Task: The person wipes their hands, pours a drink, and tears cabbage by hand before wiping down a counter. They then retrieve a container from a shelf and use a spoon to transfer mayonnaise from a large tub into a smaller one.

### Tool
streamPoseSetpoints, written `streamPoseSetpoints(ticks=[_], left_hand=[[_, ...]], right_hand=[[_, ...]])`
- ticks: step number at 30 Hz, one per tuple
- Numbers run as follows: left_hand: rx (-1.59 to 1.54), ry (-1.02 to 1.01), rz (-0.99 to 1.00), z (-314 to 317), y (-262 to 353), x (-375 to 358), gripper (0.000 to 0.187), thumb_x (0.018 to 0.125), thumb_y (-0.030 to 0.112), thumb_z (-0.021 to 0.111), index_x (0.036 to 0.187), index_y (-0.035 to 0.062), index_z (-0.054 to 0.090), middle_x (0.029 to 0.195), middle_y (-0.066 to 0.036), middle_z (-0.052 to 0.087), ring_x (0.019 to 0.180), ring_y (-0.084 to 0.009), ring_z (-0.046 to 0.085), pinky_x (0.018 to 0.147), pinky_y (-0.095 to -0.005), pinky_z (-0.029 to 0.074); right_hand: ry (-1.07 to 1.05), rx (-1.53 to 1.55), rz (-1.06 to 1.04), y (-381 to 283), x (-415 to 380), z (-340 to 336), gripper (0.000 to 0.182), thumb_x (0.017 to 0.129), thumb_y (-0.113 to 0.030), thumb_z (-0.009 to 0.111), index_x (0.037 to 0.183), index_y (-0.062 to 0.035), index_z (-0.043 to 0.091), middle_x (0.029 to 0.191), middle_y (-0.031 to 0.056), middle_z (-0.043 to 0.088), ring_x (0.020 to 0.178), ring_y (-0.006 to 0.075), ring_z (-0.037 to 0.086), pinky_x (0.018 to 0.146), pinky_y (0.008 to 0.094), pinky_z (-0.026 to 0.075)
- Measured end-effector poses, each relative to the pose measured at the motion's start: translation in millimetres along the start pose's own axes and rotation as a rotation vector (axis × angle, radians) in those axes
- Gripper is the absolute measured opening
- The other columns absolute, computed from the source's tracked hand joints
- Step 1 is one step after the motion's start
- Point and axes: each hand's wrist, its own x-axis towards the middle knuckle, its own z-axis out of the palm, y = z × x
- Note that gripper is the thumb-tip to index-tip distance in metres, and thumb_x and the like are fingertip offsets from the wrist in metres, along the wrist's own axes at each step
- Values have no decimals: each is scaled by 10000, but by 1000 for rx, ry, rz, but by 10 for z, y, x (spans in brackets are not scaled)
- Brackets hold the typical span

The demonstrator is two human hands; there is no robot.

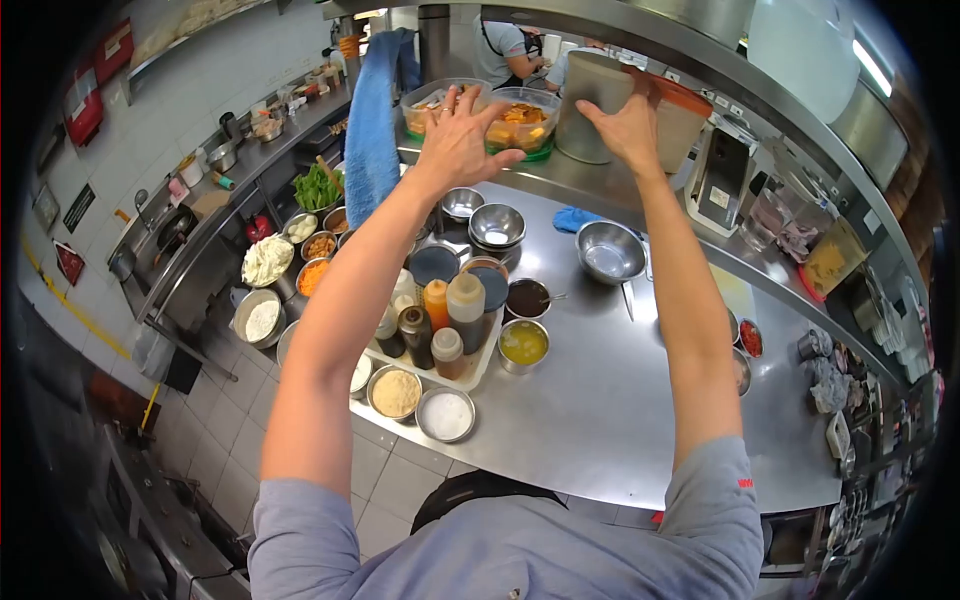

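Both arms reach up to the shelf over the counter. My left hand point(462, 138) is open, fingers spread, in front of two clear plastic tubs: one tub point(418, 122) is partly hidden behind it, and the other tub point(540, 148) holds orange-brown pieces. Against the tall translucent container point(580, 135), my right hand point(625, 125) has its thumb stretched out to the left, apart from the fingers. Those fingers point up beside a second container with an orange lid point(684, 96), overlapping it in this view. Neither hand shows anything in its grasp.
Below, a tray point(484, 372) carries several squeeze bottles point(465, 300). Around it stand bowls of powder point(395, 393), yellow liquid point(524, 343) and dark sauce point(527, 297). A steel bowl point(611, 250) sits near a knife point(628, 300). A blue towel point(374, 130) hangs left; a person point(505, 55) stands beyond the shelf.
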Motion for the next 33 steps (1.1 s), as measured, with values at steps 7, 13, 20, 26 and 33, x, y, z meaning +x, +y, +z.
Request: streamPoseSetpoints(ticks=[7, 13, 20, 26, 33], left_hand=[[116, -40, -10, 248, -300, 80, 640, 920, 624, 632, 1356, 156, 633, 1482, -189, 510, 1386, -430, 458, 1110, -669, 319], [92, -10, -25, 156, -358, 56, 573, 902, 550, 691, 1280, 121, 653, 1387, -162, 576, 1342, -377, 500, 1065, -599, 366], [-348, 250, 277, -124, 368, 19, 269, 858, 177, 755, 1072, 55, 646, 1108, -137, 640, 1043, -345, 626, 870, -437, 502], [-532, 187, 282, 104, 1700, 781, 550, 850, 261, 754, 1328, 68, 561, 1247, -189, 617, 1177, -400, 598, 1001, -471, 499], [-461, -28, -164, 807, 2313, 1751, 839, 788, 466, 820, 1469, 128, 464, 1402, -266, 491, 1298, -419, 531, 1053, -484, 484]], right_hand=[[-82, -38, 57, -56, 25, 220, 935, 693, -363, 889, 1435, -23, 434, 1399, 343, 466, 1202, 514, 577, 993, 541, 519], [48, -9, -8, -228, -110, 229, 914, 733, -354, 861, 1481, -89, 408, 1432, 348, 407, 1232, 514, 552, 1026, 539, 499], [136, -264, -43, 32, -1066, -1154, 286, 872, -211, 740, 1124, -94, 677, 1129, 85, 671, 1027, 320, 675, 858, 437, 555], [81, -228, 165, 702, -1176, -1641, 216, 839, -202, 791, 978, -77, 683, 939, 65, 646, 787, 242, 634, 692, 382, 526], [63, -168, 131, 899, -1285, -1632, 204, 825, -183, 810, 928, -85, 665, 916, 38, 628, 707, 212, 603, 645, 365, 516]])
